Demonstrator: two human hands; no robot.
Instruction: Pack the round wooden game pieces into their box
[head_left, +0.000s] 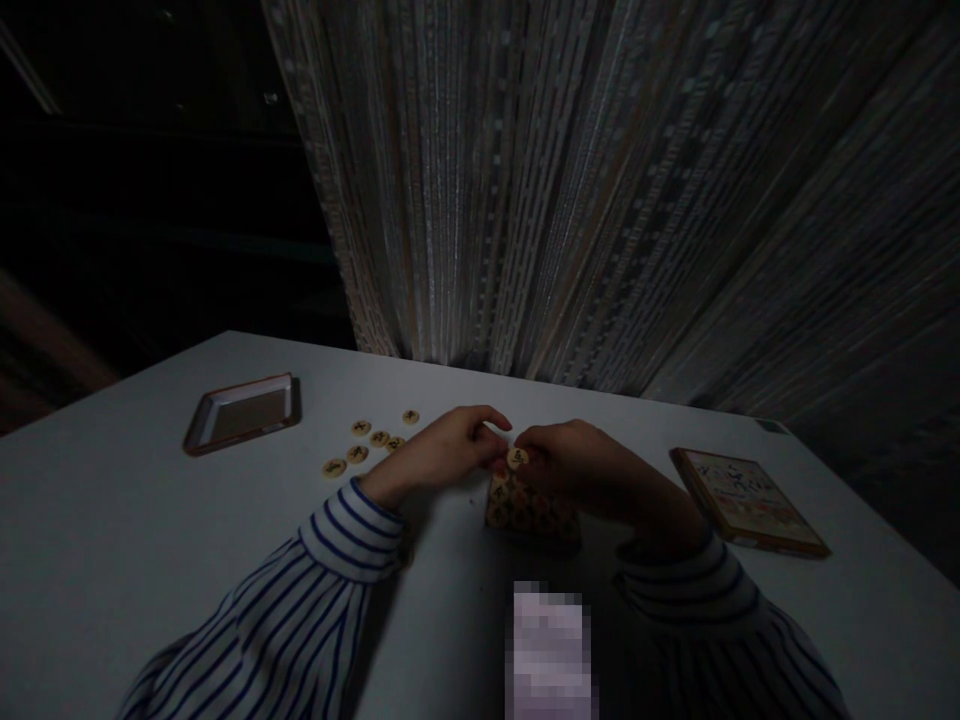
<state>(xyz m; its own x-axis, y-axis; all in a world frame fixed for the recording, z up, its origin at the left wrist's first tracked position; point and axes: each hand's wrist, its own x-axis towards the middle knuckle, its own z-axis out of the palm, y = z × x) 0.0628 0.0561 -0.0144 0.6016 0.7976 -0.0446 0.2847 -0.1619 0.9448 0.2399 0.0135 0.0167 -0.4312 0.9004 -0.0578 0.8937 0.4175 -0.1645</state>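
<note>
A round piece appears pinched in the right hand, fingers narrow, at the far side of the packed pieces on the bench; the left hand curls just left, its hold unclear. The step looks like packing, so the next move calls for lining this piece up before release. Loose pieces lie left, a tray farther left.

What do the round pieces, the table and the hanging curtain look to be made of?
Round pieces: probably wood, perhaps plastic; pale tan with dark marks on top. Table: maybe laminate or painted board; its top looks plain, white and smooth. Curtain: likely string or thread, as it hangs in thin strands, some faintly shiny.
</note>
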